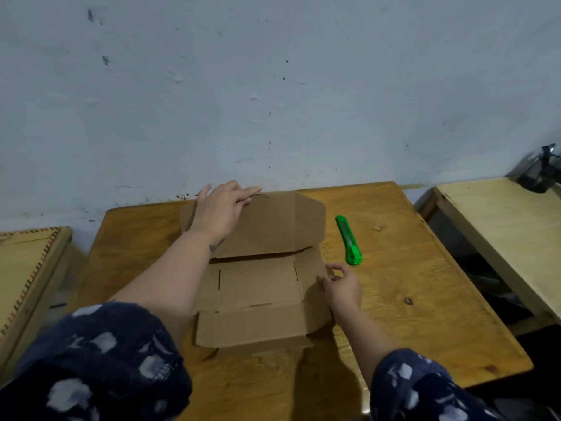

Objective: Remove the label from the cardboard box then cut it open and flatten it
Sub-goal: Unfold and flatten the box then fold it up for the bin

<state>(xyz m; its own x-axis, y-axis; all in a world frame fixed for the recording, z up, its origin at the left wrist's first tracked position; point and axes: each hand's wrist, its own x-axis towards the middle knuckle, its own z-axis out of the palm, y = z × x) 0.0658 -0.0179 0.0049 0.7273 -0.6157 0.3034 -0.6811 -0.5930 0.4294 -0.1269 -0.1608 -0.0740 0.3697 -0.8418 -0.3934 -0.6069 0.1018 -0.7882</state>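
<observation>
The cardboard box lies in the middle of the wooden surface, already opened out, with its inner side facing up. The far lid panel stands raised and leans toward the pale wall, and its side flap sticks out to the right. The near flap lies almost flat, close to the person. The left hand rests on the upper edge of the raised lid panel, with the fingers stretched out and lying over the cardboard, not curled around it. The right hand is at the right side wall of the box; its thumb and first fingers seem to pinch the edge of this wall, while the other fingers are loosely bent. Both arms come out of dark blue sleeves with pale spots. A green utility knife lies on the surface just to the right of the box, apart from it and not touched by any hand. I cannot see a label on the visible faces of the box. Another lighter table stands at the right, with a dark object on its far corner.
</observation>
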